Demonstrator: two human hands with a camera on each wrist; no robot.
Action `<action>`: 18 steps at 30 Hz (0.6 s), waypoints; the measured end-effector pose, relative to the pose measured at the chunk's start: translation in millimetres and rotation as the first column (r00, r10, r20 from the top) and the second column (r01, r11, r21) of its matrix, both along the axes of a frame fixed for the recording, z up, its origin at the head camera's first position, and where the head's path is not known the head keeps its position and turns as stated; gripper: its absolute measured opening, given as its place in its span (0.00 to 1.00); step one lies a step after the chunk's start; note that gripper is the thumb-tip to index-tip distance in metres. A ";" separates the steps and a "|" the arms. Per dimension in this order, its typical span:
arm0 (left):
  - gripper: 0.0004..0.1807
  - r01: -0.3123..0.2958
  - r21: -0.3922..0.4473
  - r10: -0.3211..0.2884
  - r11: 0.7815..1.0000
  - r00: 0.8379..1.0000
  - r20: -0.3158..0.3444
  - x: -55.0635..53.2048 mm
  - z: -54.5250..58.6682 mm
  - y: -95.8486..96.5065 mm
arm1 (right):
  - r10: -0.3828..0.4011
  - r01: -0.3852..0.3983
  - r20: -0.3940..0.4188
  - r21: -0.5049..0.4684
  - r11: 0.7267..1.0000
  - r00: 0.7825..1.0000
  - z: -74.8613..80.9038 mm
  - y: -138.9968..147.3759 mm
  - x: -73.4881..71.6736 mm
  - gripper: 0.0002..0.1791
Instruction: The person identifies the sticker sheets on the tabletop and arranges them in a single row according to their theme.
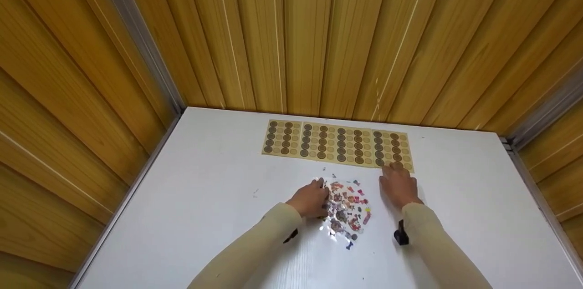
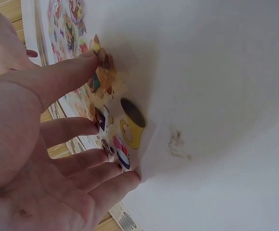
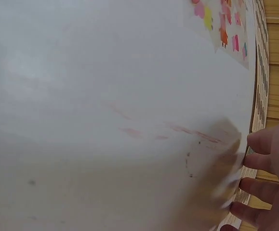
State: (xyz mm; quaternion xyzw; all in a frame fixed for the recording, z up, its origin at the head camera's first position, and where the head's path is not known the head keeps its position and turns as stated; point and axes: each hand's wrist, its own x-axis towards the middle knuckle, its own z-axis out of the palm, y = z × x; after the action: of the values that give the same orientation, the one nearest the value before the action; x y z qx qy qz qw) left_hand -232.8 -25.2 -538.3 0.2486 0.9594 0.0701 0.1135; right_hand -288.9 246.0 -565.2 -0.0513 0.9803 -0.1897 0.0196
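Head view, left hand (image 1: 310,200), touching apparent stickers (image 1: 341,215)

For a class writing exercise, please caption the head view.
Left grip at colourful cartoon pictures, right grip at tan circle-patterned sheets, on a white table.

Cartoon stickers (image 1: 341,215) look like glossy clear plastic, dotted strips (image 1: 322,142) kinda matt paper, smooth semi-shiny tabletop (image 1: 205,179), shiny wood-grain wall panels (image 1: 304,43).

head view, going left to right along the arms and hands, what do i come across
Left sleeve → left hand → colourful stickers → right hand → right sleeve.
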 end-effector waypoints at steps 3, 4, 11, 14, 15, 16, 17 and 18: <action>0.19 0.019 0.007 -0.019 1.000 0.999 -0.031 -0.1 -1.1 -0.6 | 0.007 -0.007 -0.007 0.000 1.000 1.000 1.9 0.9 -0.5 0.24; 0.18 0.024 0.009 -0.023 1.000 0.999 -0.038 0.1 -1.2 -0.5 | 0.006 -0.006 -0.013 -0.001 1.000 1.000 2.6 1.3 -0.5 0.24; 0.19 0.021 -0.007 -0.021 1.000 0.999 -0.038 -0.5 -2.2 0.3 | -0.012 0.010 -0.036 -0.062 0.998 0.999 6.0 -3.4 2.7 0.23; 0.16 0.018 -0.005 -0.018 1.000 0.999 -0.047 -1.7 -5.7 -0.2 | 0.012 -0.016 -0.035 -0.108 0.994 0.999 6.0 -10.6 7.1 0.23; 0.16 0.017 0.000 -0.017 1.000 0.998 -0.055 -2.0 -6.9 -0.4 | 0.029 -0.033 -0.032 -0.128 0.991 0.999 5.8 -13.5 9.5 0.22; 0.15 0.016 0.007 -0.015 1.000 0.998 -0.063 -2.3 -7.9 -0.6 | 0.050 -0.054 -0.027 -0.148 0.988 0.998 5.8 -16.9 12.2 0.22; 0.14 0.015 0.017 -0.013 1.000 0.997 -0.071 -2.4 -8.8 -1.0 | 0.068 -0.070 -0.013 -0.175 0.982 0.998 6.0 -20.7 15.4 0.21; 0.13 0.014 0.028 -0.012 1.000 0.996 -0.087 -2.6 -10.0 -1.1 | 0.089 -0.087 0.002 -0.201 0.976 0.996 6.2 -24.5 18.5 0.21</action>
State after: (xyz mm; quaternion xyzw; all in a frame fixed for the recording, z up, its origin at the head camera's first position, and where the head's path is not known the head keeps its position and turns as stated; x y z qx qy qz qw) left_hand -235.4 -26.3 -548.3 0.2592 0.9607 0.0723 0.0687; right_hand -270.4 221.5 -559.0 -0.0954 0.9528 -0.2867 0.0281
